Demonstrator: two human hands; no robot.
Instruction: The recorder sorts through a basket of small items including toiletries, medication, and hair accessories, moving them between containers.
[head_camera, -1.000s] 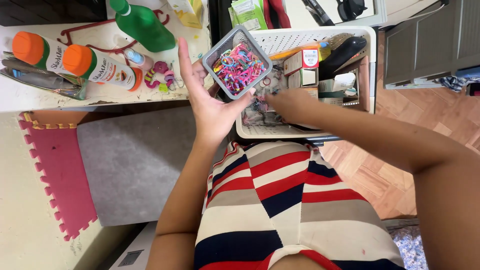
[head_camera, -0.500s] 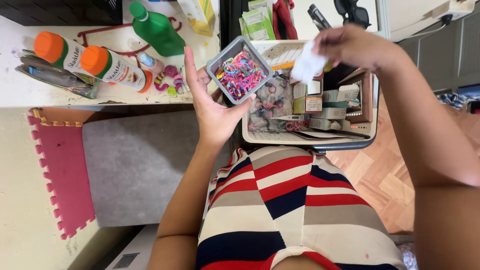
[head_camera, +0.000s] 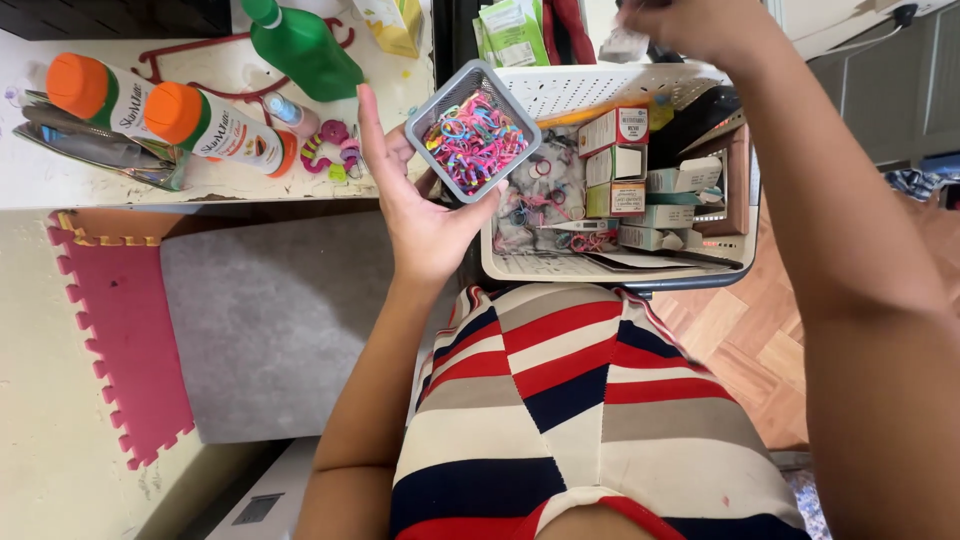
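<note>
While the left hand (head_camera: 420, 215) holds a small grey mesh basket (head_camera: 472, 130) from below, with the thumb on its near edge and the fingers behind its far side, the basket stays tilted a little toward the camera. It is full of small elastic bands (head_camera: 474, 138) in pink, blue, yellow and green. So the grip of the left hand is closed around the basket, and the basket is in the air, just beside the left rim of a big white plastic basket (head_camera: 620, 265).

The right hand (head_camera: 690, 25) is raised at the top edge of the view, above the far side of the white basket. Its grip pinches a small whitish piece (head_camera: 625, 45), but I cannot tell what this piece is, because it is blurred.

Inside the white basket lie several small cardboard boxes (head_camera: 612, 165), a thin white thermometer (head_camera: 580, 226) and some loose hair bands on a clear bag.

On the white surface (head_camera: 250, 180) to the left stand a green bottle (head_camera: 300, 50) and two lying bottles with orange caps (head_camera: 175, 112). Below it, a grey rug (head_camera: 270, 330) and a pink foam mat (head_camera: 120, 350) cover the floor.
</note>
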